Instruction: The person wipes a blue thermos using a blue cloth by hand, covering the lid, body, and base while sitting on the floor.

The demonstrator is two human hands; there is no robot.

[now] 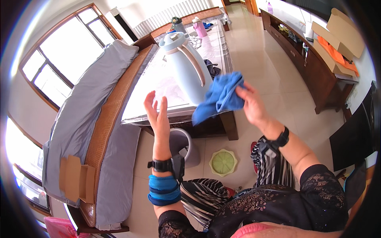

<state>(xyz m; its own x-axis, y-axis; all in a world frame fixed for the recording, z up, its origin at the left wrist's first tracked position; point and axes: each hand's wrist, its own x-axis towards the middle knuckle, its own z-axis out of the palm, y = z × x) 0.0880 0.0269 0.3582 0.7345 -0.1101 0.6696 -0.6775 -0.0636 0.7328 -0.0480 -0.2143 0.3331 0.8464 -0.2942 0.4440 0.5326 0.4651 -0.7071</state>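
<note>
Blue cloth (224,93) hangs bunched from my right hand (253,105), pinched between thumb and fingers at the table's near end. My left hand (157,113) is raised with its fingers apart and nothing in it, left of a tall vacuum jug (189,76). The jug is pale blue with a beige handle and stands upright on the coffee table (154,98), which has a clear cover. The cloth partly overlaps the jug's lower right side in view; whether they touch I cannot tell. A dark bundled item (212,69) lies behind the jug.
A grey waste bin (193,151) and a green plastic basket (223,162) stand on the tiled floor before me. Left runs a cushioned bench (110,119) with an opened cardboard box (78,181). Bottles, one a pink bottle (200,28), stand farther along the table. A TV cabinet (309,65) lines the right.
</note>
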